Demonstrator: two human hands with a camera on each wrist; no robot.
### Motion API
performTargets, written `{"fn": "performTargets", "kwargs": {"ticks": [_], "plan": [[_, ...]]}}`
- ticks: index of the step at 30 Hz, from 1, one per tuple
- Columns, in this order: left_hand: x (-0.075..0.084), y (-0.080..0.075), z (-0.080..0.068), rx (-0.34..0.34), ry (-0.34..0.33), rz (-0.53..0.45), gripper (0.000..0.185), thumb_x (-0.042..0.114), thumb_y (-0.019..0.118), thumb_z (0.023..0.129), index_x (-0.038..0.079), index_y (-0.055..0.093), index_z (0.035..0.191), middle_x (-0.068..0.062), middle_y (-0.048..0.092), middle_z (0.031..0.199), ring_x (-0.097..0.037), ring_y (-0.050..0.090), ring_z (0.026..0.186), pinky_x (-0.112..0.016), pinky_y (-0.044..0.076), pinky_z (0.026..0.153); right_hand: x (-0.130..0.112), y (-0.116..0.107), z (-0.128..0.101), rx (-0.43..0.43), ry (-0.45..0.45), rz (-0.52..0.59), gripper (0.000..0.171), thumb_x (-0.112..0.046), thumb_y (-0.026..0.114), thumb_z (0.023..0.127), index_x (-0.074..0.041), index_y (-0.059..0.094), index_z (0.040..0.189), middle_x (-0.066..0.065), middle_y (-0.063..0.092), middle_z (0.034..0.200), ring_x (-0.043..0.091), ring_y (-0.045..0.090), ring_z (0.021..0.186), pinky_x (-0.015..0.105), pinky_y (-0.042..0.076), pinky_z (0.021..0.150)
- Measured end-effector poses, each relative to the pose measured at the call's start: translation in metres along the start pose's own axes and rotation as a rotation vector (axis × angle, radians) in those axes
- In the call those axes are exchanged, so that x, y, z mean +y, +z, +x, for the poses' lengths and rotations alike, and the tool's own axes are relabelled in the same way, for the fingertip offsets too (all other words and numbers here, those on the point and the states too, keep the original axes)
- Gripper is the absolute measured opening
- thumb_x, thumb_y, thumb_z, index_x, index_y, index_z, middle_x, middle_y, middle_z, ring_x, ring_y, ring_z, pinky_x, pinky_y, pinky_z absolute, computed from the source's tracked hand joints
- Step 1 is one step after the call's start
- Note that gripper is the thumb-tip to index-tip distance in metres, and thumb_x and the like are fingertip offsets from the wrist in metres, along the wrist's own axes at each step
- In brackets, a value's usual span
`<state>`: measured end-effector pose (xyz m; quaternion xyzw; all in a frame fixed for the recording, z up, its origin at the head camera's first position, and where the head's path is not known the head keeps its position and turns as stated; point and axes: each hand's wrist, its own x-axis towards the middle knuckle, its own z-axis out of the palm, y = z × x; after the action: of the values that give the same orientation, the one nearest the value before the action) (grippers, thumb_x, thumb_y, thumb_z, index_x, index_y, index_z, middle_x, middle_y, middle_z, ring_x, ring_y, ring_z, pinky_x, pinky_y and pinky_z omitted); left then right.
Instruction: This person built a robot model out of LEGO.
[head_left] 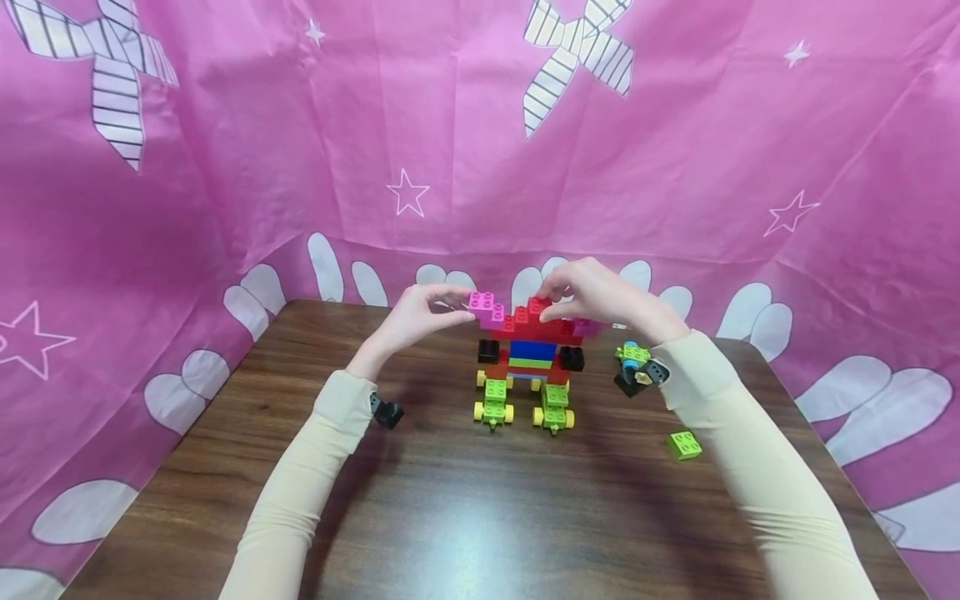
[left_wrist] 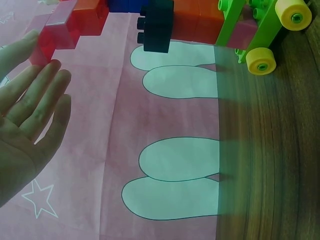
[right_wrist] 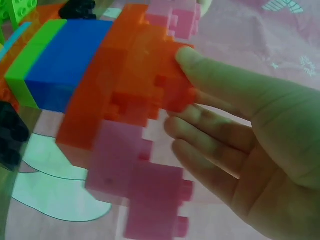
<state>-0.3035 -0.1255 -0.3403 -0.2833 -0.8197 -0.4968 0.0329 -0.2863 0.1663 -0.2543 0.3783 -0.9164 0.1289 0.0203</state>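
Near the middle of the table stands a toy brick build: a blue layer (head_left: 533, 350) over a green one, black bricks (head_left: 572, 358) at both sides, and green wheeled bases (head_left: 494, 402) with yellow wheels below. Stepped red and pink bricks spread across its top. At the left end, my left hand (head_left: 422, 317) pinches a pink brick (head_left: 481, 302) between thumb and fingers. My right hand (head_left: 600, 296) grips the red brick (right_wrist: 177, 75) on top, thumb on the near face and fingers behind. Another run of pink bricks (right_wrist: 155, 200) sticks out at the right end.
A loose green four-stud brick (head_left: 684, 445) lies at the right of the wooden table (head_left: 300, 500). Behind it, a small green and blue brick piece (head_left: 633, 355) sits beside my right wrist. A pink patterned curtain (head_left: 480, 125) encloses the table's back and sides.
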Motion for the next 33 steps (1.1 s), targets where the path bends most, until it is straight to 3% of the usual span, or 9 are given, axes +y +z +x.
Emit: {"fn": "performTargets", "kwargs": {"ticks": [6, 15, 33], "plan": [[0.0004, 0.0004, -0.0008, -0.011, 0.004, 0.001, 0.039, 0.027, 0.079, 0.085, 0.016, 0.071, 0.121, -0.003, 0.075, 0.109, -0.016, 0.069, 0.100, -0.037, 0.055, 0.095, 0.0021, -0.0067, -0.0037, -0.041, 0.031, 0.020, 0.026, -0.019, 0.079, 0.085, -0.007, 0.076, 0.107, 0.010, 0.076, 0.102, 0.024, 0.071, 0.094, 0.044, 0.060, 0.087], [0.0035, -0.0016, -0.0018, -0.005, 0.002, 0.009, 0.039, 0.027, 0.079, 0.085, 0.015, 0.071, 0.121, -0.004, 0.075, 0.110, -0.015, 0.069, 0.100, -0.036, 0.055, 0.095, 0.0015, -0.0066, -0.0042, -0.023, 0.013, -0.001, 0.019, -0.018, 0.078, 0.085, -0.007, 0.077, 0.100, 0.008, 0.076, 0.095, 0.022, 0.071, 0.088, 0.040, 0.060, 0.082], [0.0040, 0.0002, 0.0005, -0.009, -0.025, -0.009, 0.040, 0.020, 0.078, 0.085, 0.011, 0.069, 0.123, -0.010, 0.074, 0.113, -0.023, 0.068, 0.104, -0.040, 0.054, 0.097, 0.0004, -0.0010, -0.0069, 0.003, 0.040, -0.048, 0.020, -0.016, 0.079, 0.084, -0.005, 0.075, 0.101, 0.010, 0.075, 0.095, 0.025, 0.070, 0.091, 0.043, 0.059, 0.085]]}}
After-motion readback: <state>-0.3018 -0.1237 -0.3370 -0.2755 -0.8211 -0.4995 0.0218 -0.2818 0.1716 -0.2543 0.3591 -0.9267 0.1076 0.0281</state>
